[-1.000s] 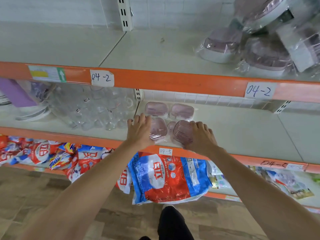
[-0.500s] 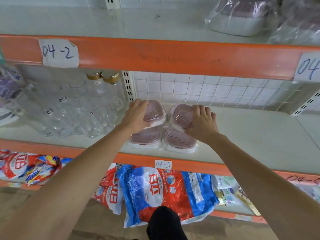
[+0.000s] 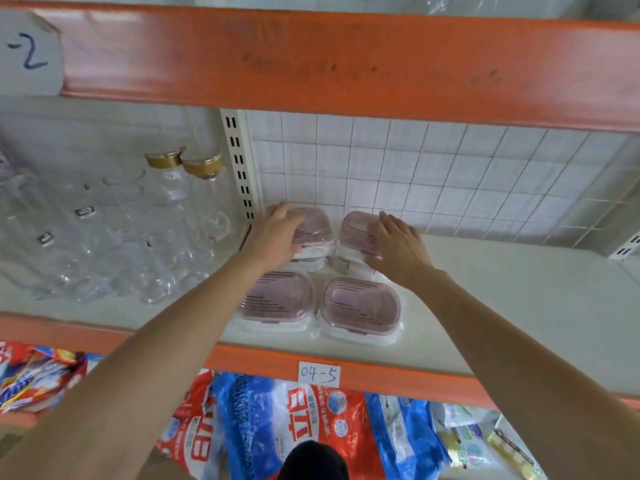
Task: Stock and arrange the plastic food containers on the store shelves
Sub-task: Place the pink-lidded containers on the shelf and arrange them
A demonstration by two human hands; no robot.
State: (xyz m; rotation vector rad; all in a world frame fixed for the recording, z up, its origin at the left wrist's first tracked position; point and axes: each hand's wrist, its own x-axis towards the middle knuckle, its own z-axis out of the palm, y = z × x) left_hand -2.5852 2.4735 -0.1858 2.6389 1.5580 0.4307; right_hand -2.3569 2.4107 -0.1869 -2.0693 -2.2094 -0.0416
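Note:
Four pink-lidded plastic food containers in clear wrap sit in a two-by-two block on the pale shelf. The front left container and front right container lie flat near the shelf edge. My left hand curls over the back left container, which sits raised against the tiled back wall. My right hand lies with straight fingers on the lid of the back right container. What lies under the two back containers is mostly hidden.
Clear glassware and two gold-capped bottles crowd the shelf to the left. An orange beam hangs low overhead. Bare shelf stretches to the right. Colourful bags lie on the level below, under the label 04-5.
Both hands moved from the front pair to the back pair of containers and pushed deeper toward the wall. The camera came closer and lower to the shelf.

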